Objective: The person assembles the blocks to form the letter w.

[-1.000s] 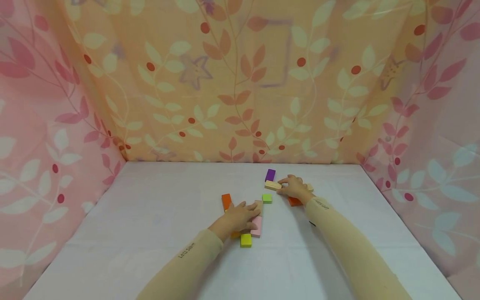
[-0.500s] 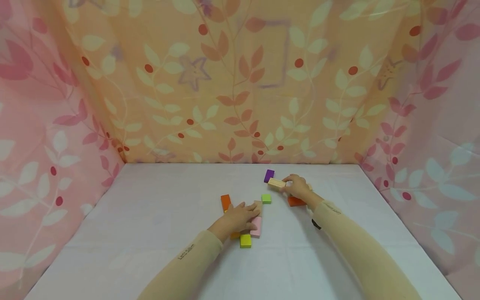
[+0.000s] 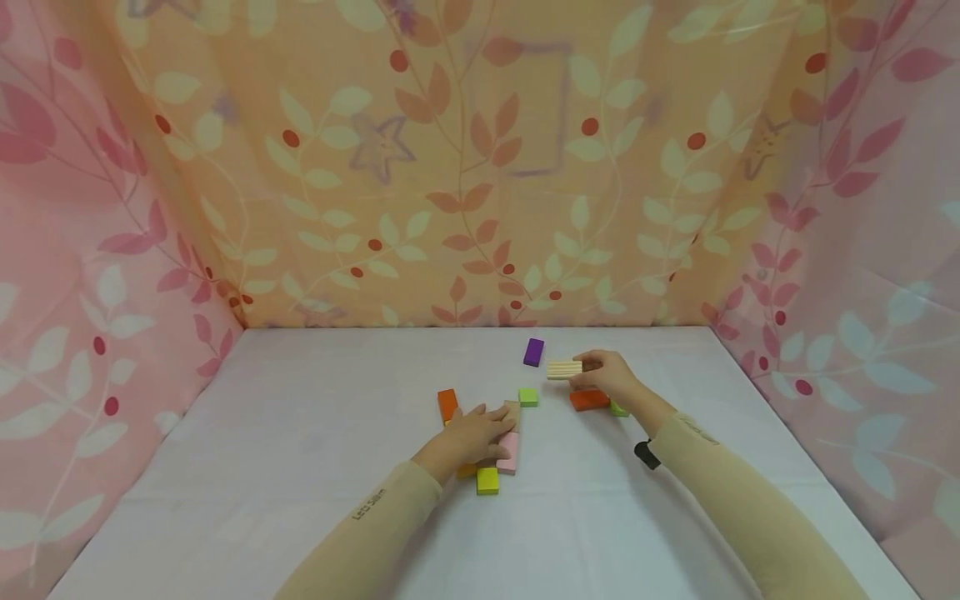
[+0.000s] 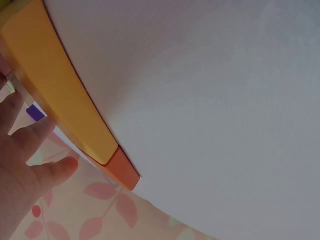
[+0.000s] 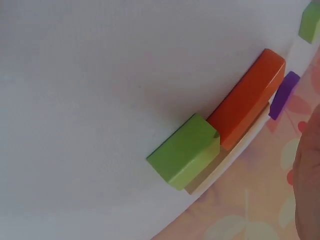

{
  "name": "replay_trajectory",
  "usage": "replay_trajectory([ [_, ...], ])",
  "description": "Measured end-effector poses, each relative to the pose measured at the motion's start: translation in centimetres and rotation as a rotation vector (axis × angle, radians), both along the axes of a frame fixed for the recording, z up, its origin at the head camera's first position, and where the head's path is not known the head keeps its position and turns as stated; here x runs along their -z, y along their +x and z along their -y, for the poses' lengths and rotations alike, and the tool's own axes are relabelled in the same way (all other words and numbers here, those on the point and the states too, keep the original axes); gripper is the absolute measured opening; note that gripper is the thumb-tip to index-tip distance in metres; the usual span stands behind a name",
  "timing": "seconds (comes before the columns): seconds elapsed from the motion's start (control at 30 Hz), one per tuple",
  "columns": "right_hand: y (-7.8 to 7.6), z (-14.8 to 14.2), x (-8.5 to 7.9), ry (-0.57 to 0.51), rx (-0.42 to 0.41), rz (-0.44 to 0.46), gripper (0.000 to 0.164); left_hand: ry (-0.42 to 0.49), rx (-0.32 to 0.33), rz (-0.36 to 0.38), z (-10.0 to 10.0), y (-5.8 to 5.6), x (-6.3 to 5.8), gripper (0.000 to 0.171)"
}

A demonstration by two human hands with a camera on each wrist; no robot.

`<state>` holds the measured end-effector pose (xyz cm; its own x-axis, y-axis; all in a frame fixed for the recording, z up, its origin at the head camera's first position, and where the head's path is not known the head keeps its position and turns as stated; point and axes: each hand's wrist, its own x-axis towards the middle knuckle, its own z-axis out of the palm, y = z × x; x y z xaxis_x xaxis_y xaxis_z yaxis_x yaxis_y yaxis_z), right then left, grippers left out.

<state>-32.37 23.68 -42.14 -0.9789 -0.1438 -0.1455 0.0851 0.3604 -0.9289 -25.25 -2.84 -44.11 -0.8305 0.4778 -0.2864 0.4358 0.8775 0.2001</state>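
My right hand (image 3: 609, 377) pinches a pale wooden block (image 3: 562, 370) with lines along its side, raised over the table. Beneath and near it lie a red-orange block (image 3: 589, 401) and a green block (image 3: 618, 409); in the right wrist view a pale wooden strip (image 5: 212, 172) lies behind them. My left hand (image 3: 468, 437) is spread over a group of blocks with fingers extended. Around it show a pink block (image 3: 508, 454), a tan block (image 3: 512, 414), a yellow block (image 3: 487, 481) and an orange block (image 3: 447, 405). A long amber block (image 4: 57, 80) shows in the left wrist view.
A purple block (image 3: 533, 352) lies toward the back, and a small light-green block (image 3: 528, 397) sits between the hands. White cloth covers the table (image 3: 315, 417). Patterned curtains (image 3: 337, 167) enclose the back and sides. A dark object (image 3: 647, 455) shows beside the right sleeve.
My right hand has lifted the pale wooden block off its place by the purple block and shifted it right and turned it. The left hand stays over its blocks.
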Motion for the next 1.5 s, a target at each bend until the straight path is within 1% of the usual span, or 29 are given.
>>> replay_trajectory([
  [0.1,0.5,-0.1,-0.1,-0.036,-0.017,0.040,0.052,-0.003,0.001,-0.002,0.1,0.0,0.1,0.064],
  [0.27,0.9,-0.2,-0.2,-0.030,-0.039,0.106,0.053,-0.001,0.000,0.006,0.2,0.0,0.1,0.064],
  [0.33,1.0,-0.3,-0.1,-0.048,-0.054,0.117,0.050,0.002,-0.001,0.008,0.2,0.0,0.1,0.064],
  [0.43,1.1,-0.3,0.2,-0.075,-0.099,0.134,0.044,0.008,-0.002,0.009,0.2,0.0,0.0,0.063],
  [0.57,1.2,-0.1,0.7,-0.065,-0.167,0.124,0.036,0.013,-0.004,0.013,0.2,0.1,0.0,0.064],
  [0.67,1.4,0.2,1.1,-0.013,-0.222,0.107,0.033,0.011,-0.007,0.015,0.2,0.1,0.0,0.064],
  [0.73,1.5,0.5,1.5,0.021,-0.249,0.113,0.032,0.007,-0.007,0.015,0.1,0.0,0.0,0.064],
  [0.87,1.7,0.9,1.9,0.076,-0.278,0.134,0.031,0.001,-0.003,0.013,0.1,0.0,0.0,0.064],
  [1.0,2.0,1.4,2.0,0.149,-0.318,0.094,0.031,0.009,-0.005,0.017,0.0,-0.1,0.0,0.064],
  [1.07,2.4,1.7,1.9,0.201,-0.344,0.052,0.034,0.011,-0.005,0.018,0.0,-0.1,0.0,0.064],
  [1.17,3.0,1.8,1.8,0.308,-0.377,-0.001,0.044,0.018,-0.005,0.021,0.0,-0.1,-0.1,0.064],
  [1.3,3.8,1.6,1.7,0.433,-0.422,0.024,0.057,0.031,-0.005,0.033,-0.2,-0.1,-0.3,0.064],
  [1.37,4.0,1.6,1.9,0.461,-0.429,0.050,0.060,0.037,-0.010,0.040,-0.1,-0.1,-0.3,0.064],
  [1.5,4.0,1.8,2.2,0.463,-0.412,0.041,0.059,0.032,-0.020,0.040,0.0,0.0,-0.1,0.064],
])
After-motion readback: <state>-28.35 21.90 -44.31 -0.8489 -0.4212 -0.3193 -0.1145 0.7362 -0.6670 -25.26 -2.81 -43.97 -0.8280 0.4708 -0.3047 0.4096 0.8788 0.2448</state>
